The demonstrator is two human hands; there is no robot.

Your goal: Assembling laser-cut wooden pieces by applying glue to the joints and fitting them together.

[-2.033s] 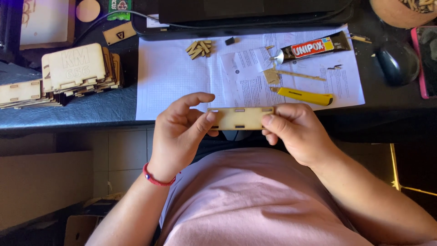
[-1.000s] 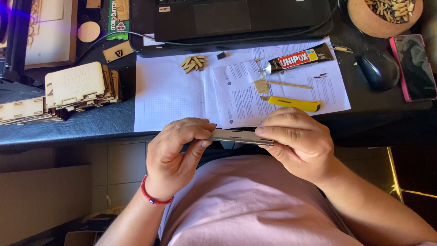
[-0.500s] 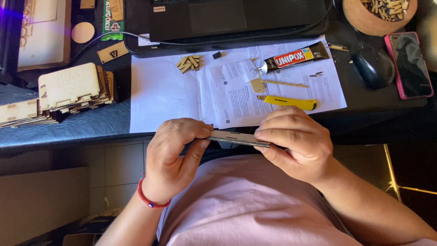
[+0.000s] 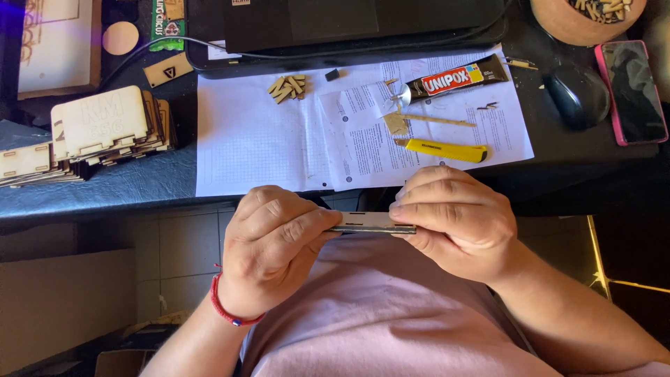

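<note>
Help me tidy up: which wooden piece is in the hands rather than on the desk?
The thin slotted wooden panel, pinched edge-on between left hand and right hand; the stacked wooden panels sit on the desk.

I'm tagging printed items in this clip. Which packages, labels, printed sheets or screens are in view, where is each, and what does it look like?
Glue tube: on the papers, upper right; black with a red and white label.
Printed sheet: desk centre; white with small dark text.
Phone: far right, lying flat; dark screen, pink case.
Green label: top left; narrow strip.
Laptop: top centre; black, no screen in view.
</note>
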